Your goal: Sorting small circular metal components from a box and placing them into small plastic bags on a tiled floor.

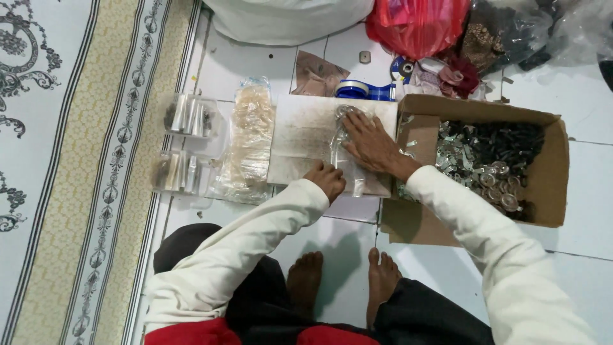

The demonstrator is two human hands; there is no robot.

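Two bare hands work over a pale, speckled rectangular board [306,137] that lies flat on the white tiled floor [575,96]. The right hand [373,144] lies palm down with its fingers [352,124] spread wide, pressing a small clear plastic bag [341,150] against the board. The left hand [327,179] is curled narrow at the near end of the same bag, fingers pinched on the plastic; what lies inside the bag cannot be told.

Just right of the board, touching its edge, stands an open brown cardboard box [552,172] filled with small dark and silvery metal parts [491,160]. The right forearm, in a cream sleeve, crosses the box's near left corner. To the left of the board lies a stack of clear plastic bags [249,144], and beyond it two filled clear packets of silvery pieces [185,144], one above the other, beside the edge of a patterned cream rug [76,160].

Behind the board sits a blue tape dispenser [364,91], with a red plastic bag [415,25] and a white sack [287,19] further back. The person's bare feet [345,278] rest on the tiles near the camera.
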